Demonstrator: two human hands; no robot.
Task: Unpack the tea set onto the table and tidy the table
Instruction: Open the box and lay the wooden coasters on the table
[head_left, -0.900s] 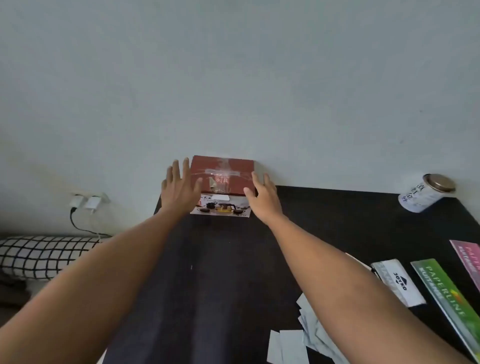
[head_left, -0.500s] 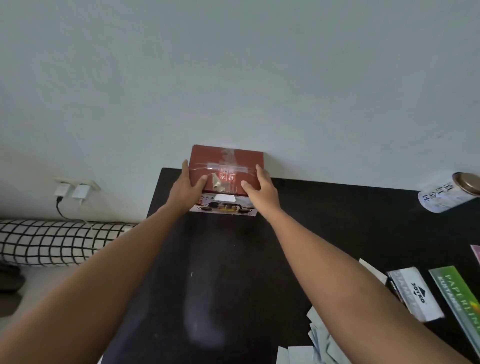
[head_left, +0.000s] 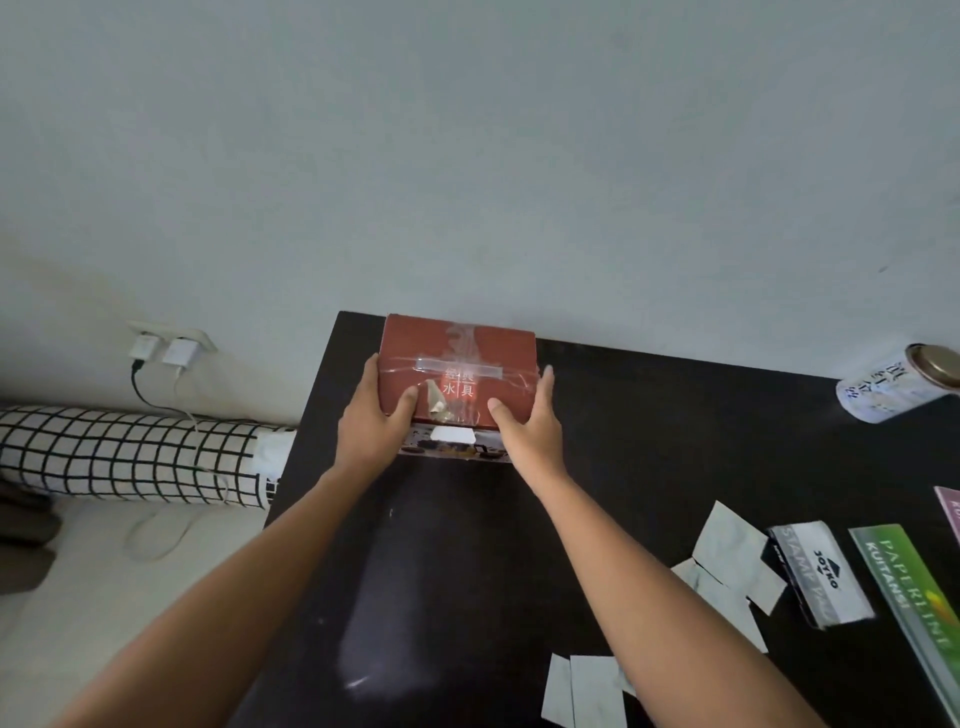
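Note:
A red cardboard tea set box (head_left: 457, 358), taped across its lid and printed with white characters, stands at the far left corner of the black table (head_left: 467, 561) against the wall. My left hand (head_left: 371, 423) clasps its left side with the thumb on the lid. My right hand (head_left: 530, 423) clasps its right side in the same way. The box's front face, with a picture of the tea set, shows between my wrists.
A white tin with a gold lid (head_left: 898, 384) lies at the far right. Loose pale paper slips (head_left: 732, 566), a stamp pad box (head_left: 818, 571) and a green receipt book (head_left: 914, 597) lie at the right. A checked bolster (head_left: 124, 457) and wall plugs (head_left: 166, 351) are left of the table.
Both hands went from open and hovering at the box to gripping its sides. The view has shifted so the box sits lower and nearer.

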